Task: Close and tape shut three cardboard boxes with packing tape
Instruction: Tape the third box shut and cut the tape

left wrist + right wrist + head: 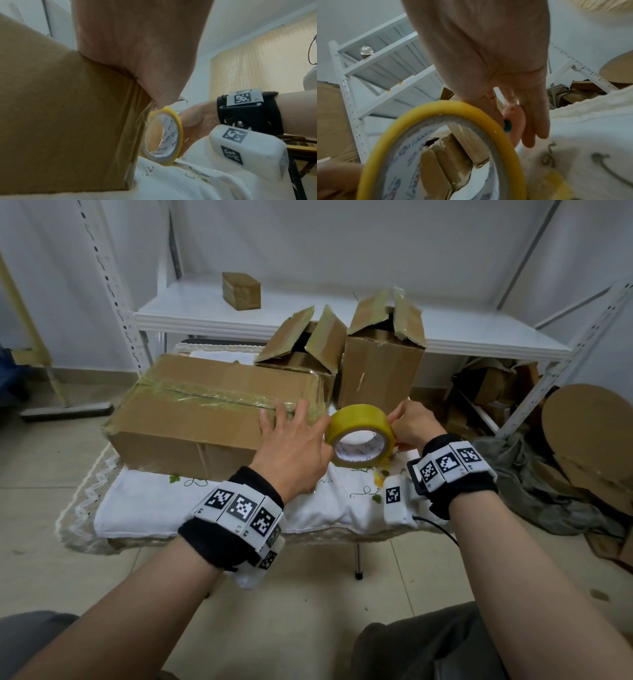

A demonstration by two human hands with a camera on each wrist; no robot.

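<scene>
Head view: left hand flat on box; right hand pinches tape roll.

Large flat cardboard box: flaps closed, top seam covered lengthwise by clear yellowish tape, lying on the white cloth-covered tabletop at its left. Two smaller cardboard boxes behind it, side by side: low box with flaps raised and open; tall box upright, top flaps partly open. Yellow packing tape roll stands on edge, just beside the large box's right end, white printed core visible.
</scene>
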